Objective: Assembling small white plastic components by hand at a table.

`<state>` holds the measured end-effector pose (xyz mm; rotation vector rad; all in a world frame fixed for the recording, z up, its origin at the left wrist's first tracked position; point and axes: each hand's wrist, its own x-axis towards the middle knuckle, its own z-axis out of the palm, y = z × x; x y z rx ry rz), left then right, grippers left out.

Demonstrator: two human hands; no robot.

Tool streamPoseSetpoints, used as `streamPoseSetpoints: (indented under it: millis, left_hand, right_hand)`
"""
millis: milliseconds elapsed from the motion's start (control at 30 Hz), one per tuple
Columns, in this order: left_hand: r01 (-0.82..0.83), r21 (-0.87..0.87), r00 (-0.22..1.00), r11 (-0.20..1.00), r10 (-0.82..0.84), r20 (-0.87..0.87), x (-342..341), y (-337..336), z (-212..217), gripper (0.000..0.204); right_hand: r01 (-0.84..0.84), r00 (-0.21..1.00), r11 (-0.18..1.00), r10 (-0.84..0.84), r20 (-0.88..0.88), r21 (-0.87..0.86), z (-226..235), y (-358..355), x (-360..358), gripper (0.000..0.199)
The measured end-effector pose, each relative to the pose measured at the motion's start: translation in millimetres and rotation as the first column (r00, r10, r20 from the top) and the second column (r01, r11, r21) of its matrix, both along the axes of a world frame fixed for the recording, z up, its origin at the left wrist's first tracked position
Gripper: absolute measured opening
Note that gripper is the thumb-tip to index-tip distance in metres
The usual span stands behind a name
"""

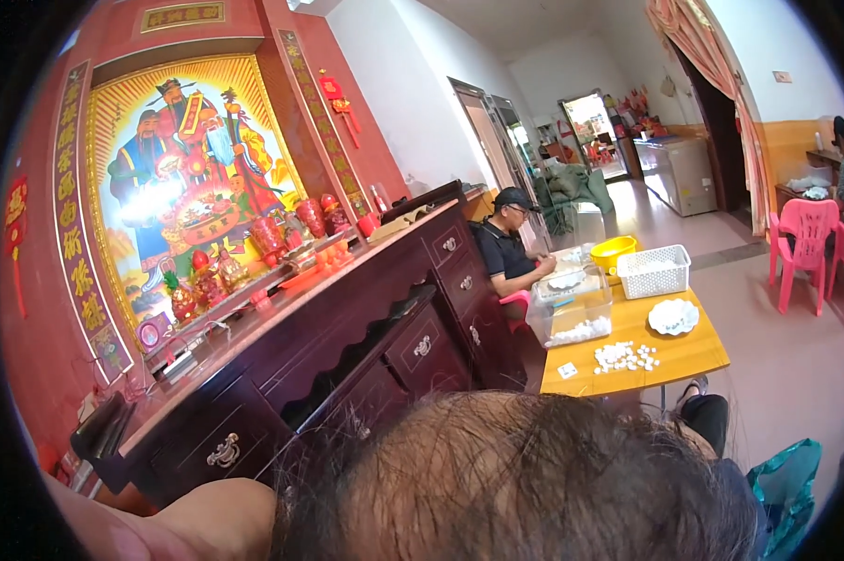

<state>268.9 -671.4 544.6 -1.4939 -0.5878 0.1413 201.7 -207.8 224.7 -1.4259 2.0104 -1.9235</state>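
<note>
White pieces (625, 357) lie loose on the yellow counter (693, 360), in front of a clear box (586, 307) with more inside and near a pale scalloped dish (673, 318). Behind stand a basket (654, 274) and a yellow tub (612, 254). Across from them sits a capped co-worker (508, 238). Dark hair (534, 467) fills the lower edge. The person's own left hand and right hand are out of sight, so whether their fingers are apart or together cannot be told.
</note>
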Motion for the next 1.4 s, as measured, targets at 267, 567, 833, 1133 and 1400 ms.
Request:
streamPoseSetpoints:
  millis: [267,567,833,1133,1400]
  left_hand:
    - [-0.013,0.046,0.999,0.999,0.015,-0.048,10.8,-13.2,-7.4,0.031]
    - [-0.014,0.069,0.998,0.997,0.018,-0.065,13.8,-15.0,-9.8,0.031]
    - [0.032,0.091,0.995,0.995,-0.023,-0.099,17.6,-12.1,-19.8,0.031]
    - [0.077,0.115,0.991,0.99,-0.062,-0.122,17.6,-14.9,-27.9,0.03]
    - [0.043,0.113,0.992,0.993,-0.028,-0.127,23.4,-16.1,-19.2,0.03]
  right_hand:
    - [0.021,0.948,0.998,0.001,-0.319,0.065,32.0,-7.8,-1.8,0.077]
    - [0.041,0.929,0.949,0.078,-0.361,0.313,123.0,-30.8,37.7,0.064]
    - [0.152,0.827,0.956,0.015,-0.562,0.249,152.8,-25.6,50.2,0.062]
    - [0.313,0.681,0.924,-0.059,-0.73,0.218,177.8,-24.3,71.1,0.056]
    - [0.178,0.776,0.934,0.06,-0.628,0.309,133.8,-8.8,1.6,0.061]
